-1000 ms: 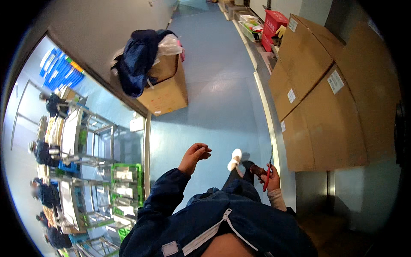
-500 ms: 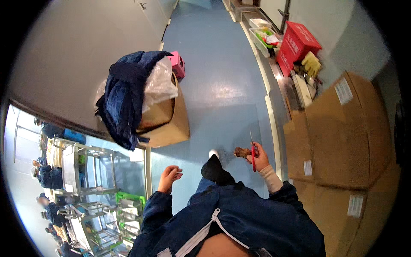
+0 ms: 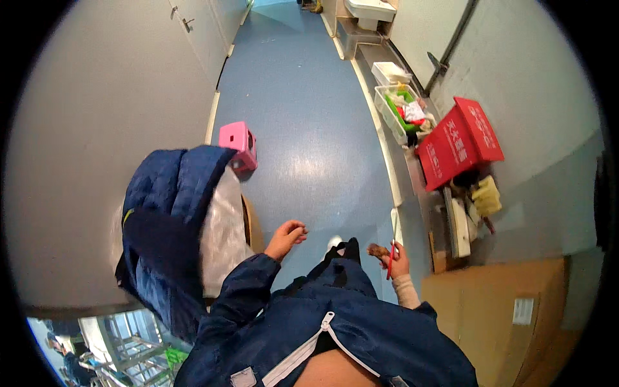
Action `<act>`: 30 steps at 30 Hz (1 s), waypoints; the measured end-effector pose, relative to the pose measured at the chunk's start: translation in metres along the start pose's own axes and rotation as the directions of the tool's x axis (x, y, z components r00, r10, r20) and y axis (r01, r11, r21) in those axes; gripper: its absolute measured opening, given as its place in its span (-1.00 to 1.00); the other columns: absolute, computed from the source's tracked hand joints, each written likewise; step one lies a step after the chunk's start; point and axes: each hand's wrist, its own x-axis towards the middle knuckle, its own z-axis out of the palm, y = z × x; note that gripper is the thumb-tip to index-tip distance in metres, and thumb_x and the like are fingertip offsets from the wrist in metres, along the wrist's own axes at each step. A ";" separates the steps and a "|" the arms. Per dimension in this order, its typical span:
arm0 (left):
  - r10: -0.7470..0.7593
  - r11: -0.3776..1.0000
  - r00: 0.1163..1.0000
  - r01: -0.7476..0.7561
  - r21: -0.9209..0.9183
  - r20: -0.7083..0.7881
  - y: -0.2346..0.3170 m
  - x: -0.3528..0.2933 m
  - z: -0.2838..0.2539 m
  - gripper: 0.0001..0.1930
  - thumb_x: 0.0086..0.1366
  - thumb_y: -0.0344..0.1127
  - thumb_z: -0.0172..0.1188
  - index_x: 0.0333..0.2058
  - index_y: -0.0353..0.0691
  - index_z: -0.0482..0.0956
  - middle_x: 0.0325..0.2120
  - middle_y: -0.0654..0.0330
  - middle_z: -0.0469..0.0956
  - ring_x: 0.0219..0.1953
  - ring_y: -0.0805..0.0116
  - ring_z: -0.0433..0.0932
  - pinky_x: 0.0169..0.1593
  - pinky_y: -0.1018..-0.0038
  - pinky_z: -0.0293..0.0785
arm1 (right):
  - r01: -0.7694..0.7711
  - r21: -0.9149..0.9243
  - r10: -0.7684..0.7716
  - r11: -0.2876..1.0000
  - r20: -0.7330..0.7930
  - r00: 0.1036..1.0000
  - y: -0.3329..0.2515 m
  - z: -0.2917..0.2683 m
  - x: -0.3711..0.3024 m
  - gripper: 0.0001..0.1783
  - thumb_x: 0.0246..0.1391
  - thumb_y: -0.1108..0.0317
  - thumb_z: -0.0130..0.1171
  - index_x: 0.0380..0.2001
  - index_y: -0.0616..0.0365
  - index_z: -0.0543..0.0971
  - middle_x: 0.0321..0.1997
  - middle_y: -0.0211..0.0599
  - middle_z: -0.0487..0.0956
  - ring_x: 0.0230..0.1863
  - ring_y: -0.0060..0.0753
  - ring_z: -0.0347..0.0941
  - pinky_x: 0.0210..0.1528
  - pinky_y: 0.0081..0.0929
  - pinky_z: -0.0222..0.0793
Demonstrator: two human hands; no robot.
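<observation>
Blue corridor flooring (image 3: 290,142) is stretching smoothly beneath both hands; above it the fingers of the right hand (image 3: 400,261) are holding a slim red-handled tool (image 3: 391,259) and a knobbly brown lump (image 3: 376,250), the tool's long axis pointing ahead, the lump sitting just left of it. Well apart leftward, the left hand (image 3: 287,239) is hanging with loosely curled fingers, gripping nothing visible. Farther out, a quilted navy garment (image 3: 171,187) is draping beside crinkled plastic (image 3: 222,226), and a cardboard carton (image 3: 483,303) is standing right.

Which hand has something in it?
The right hand: it holds a red-handled tool and a brown object. The left hand, fingers loosely curled, shows nothing in it.
</observation>
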 end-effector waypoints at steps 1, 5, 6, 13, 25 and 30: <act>0.012 1.000 0.999 -0.012 0.001 0.040 0.015 0.039 -0.006 -0.76 0.23 -0.31 -0.03 -0.16 -0.27 0.36 -0.30 0.16 0.47 -0.33 0.45 0.46 -0.26 0.56 0.37 | -0.033 -0.020 0.033 0.999 -0.039 0.999 -0.006 0.003 0.023 -0.34 -0.20 0.55 0.14 0.05 0.14 0.18 -0.40 -0.16 0.50 -0.60 -0.42 0.44 -0.63 -0.56 0.37; -0.007 1.000 1.000 0.006 0.006 0.025 0.055 0.192 -0.048 -0.78 0.23 -0.28 -0.03 -0.19 -0.24 0.36 -0.30 0.16 0.46 -0.35 0.43 0.47 -0.26 0.54 0.39 | -0.102 0.015 0.103 0.995 -0.074 0.992 -0.034 0.027 0.133 -0.35 -0.19 0.58 0.13 0.04 0.15 0.17 -0.41 -0.15 0.51 -0.62 -0.44 0.44 -0.65 -0.58 0.35; -0.055 0.999 0.998 0.055 0.001 -0.034 0.057 0.222 -0.060 -0.78 0.22 -0.28 -0.03 -0.19 -0.24 0.36 -0.31 0.17 0.46 -0.36 0.43 0.47 -0.27 0.54 0.39 | -0.104 0.032 0.106 0.994 -0.073 0.992 -0.049 0.036 0.164 -0.35 -0.17 0.59 0.12 0.05 0.15 0.16 -0.41 -0.15 0.51 -0.61 -0.45 0.44 -0.66 -0.58 0.35; -0.176 0.984 0.901 0.150 -0.096 -0.396 0.077 0.380 -0.200 -0.78 0.18 -0.29 -0.02 -0.22 -0.22 0.37 -0.41 0.18 0.49 -0.47 0.47 0.46 -0.42 0.55 0.38 | -0.045 -0.189 0.075 0.981 0.155 0.985 -0.165 0.151 0.370 -0.38 -0.16 0.56 0.08 0.06 0.13 0.20 -0.48 -0.25 0.47 -0.58 -0.46 0.44 -0.62 -0.62 0.33; -0.076 0.815 0.486 0.534 0.227 -0.871 -0.051 0.621 -0.515 -0.76 -0.01 -0.28 0.05 -0.35 -0.24 0.46 -0.36 -0.04 0.50 -0.27 0.03 0.47 -0.16 0.27 0.37 | -0.199 -0.457 0.309 0.867 0.179 0.934 -0.196 0.323 0.588 -0.36 -0.13 0.58 0.12 0.07 0.13 0.19 -0.22 -0.28 0.45 -0.25 -0.46 0.42 -0.22 -0.54 0.36; -0.034 0.705 0.496 0.628 0.331 -0.868 -0.106 0.684 -0.603 -0.65 -0.01 -0.29 0.08 -0.23 -0.35 0.42 -0.32 -0.14 0.46 -0.23 -0.05 0.43 -0.11 0.23 0.34 | -0.411 -0.483 0.514 0.773 0.097 0.852 -0.197 0.397 0.647 -0.39 -0.14 0.55 0.12 0.05 0.11 0.21 -0.43 -0.36 0.44 -0.53 -0.50 0.38 -0.50 -0.56 0.34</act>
